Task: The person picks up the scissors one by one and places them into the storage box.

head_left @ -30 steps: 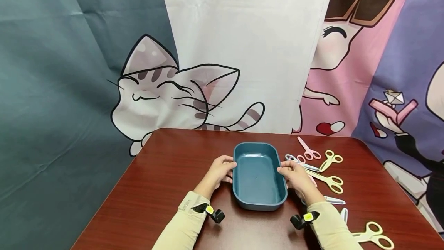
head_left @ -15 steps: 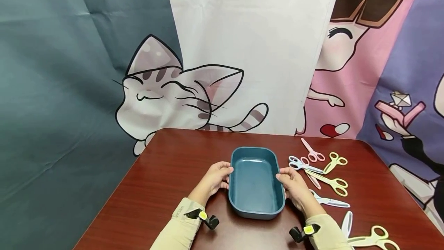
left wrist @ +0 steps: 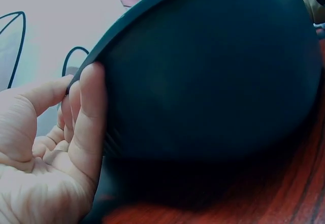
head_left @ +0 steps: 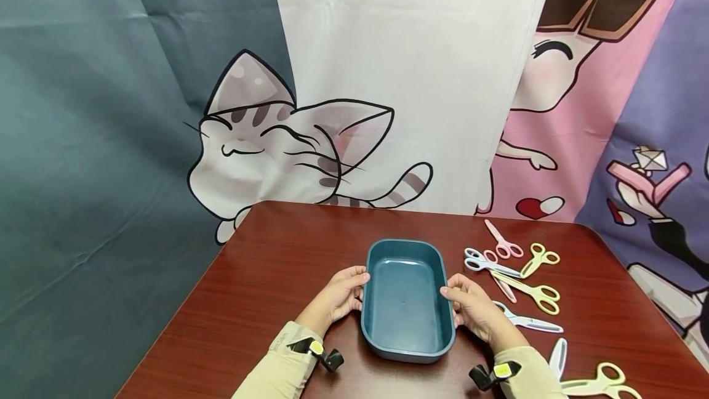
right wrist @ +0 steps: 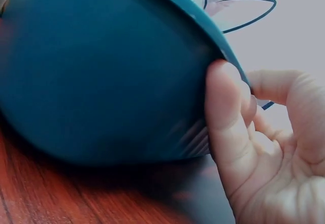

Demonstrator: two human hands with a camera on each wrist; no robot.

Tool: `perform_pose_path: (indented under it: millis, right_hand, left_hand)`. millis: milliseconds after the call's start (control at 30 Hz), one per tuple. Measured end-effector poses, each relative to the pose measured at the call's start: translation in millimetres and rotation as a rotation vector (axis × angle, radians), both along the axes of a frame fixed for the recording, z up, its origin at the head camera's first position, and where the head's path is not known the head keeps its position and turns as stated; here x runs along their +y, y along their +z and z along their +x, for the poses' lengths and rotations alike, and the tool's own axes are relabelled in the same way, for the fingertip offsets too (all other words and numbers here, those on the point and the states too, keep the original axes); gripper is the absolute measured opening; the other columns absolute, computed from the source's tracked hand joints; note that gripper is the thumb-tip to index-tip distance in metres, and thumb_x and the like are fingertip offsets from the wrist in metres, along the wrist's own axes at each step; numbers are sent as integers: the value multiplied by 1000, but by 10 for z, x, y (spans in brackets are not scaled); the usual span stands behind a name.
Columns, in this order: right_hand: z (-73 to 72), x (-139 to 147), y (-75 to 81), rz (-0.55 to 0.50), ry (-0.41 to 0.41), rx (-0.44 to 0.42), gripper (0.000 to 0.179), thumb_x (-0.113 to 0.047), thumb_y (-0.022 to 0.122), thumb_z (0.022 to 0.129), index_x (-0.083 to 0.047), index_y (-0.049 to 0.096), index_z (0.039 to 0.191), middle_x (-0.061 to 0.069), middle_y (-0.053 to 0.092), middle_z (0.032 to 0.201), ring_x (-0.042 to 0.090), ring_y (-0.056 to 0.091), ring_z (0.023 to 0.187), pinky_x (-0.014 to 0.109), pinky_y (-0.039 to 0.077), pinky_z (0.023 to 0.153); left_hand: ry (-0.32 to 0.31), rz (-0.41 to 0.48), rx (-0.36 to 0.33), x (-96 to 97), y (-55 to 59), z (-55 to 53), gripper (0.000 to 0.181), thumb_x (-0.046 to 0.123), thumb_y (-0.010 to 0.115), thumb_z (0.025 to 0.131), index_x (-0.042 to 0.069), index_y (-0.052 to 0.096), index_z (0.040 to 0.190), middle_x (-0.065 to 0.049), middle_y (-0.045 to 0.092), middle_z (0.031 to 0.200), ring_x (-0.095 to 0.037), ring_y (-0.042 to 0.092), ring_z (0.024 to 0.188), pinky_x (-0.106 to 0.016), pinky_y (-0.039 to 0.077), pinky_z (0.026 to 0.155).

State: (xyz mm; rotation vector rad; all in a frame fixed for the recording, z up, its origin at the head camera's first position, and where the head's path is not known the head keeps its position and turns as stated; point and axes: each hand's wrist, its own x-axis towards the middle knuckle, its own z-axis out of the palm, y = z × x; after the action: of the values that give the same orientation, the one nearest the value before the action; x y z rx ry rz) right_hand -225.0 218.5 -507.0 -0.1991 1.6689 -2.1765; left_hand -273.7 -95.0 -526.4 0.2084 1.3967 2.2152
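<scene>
A dark blue rectangular plastic bin [head_left: 407,300] with rounded corners is held between both hands over the table, with nothing inside it. My left hand [head_left: 342,295] grips its left wall, the thumb at the rim and the fingers against the outside. On the opposite side my right hand [head_left: 475,305] pinches the right wall in the same manner. Up close, the left wrist view has the bin's outer wall [left wrist: 203,76] with the left hand [left wrist: 56,132] at its rim. The right wrist view shows the right hand [right wrist: 269,137] at the other rim.
Several scissors lie on the right of the reddish-brown table [head_left: 266,276]: pink scissors [head_left: 504,242], yellow scissors [head_left: 540,258], blue scissors [head_left: 490,262], white-bladed scissors [head_left: 528,322] and pale green scissors [head_left: 600,382] near the front. A printed cartoon curtain [head_left: 410,79] hangs behind the table.
Both hands have brought the bin a little toward me, down in the head view. The head view has shifted slightly, and more of the scissors by the right forearm shows.
</scene>
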Motion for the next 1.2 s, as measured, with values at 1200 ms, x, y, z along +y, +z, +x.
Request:
perform_pose_path:
  millis: [1200]
  right_hand:
    - [-911,984,760,1304,-377,410,77,-57,45,101,12,50,135,37,56,130,55,53,117,66,45,96]
  left_hand:
    - [8,77,10,-12,-33,44,5,8,51,104,11,52,107,3,59,73,-7,59,51,-22,52,43]
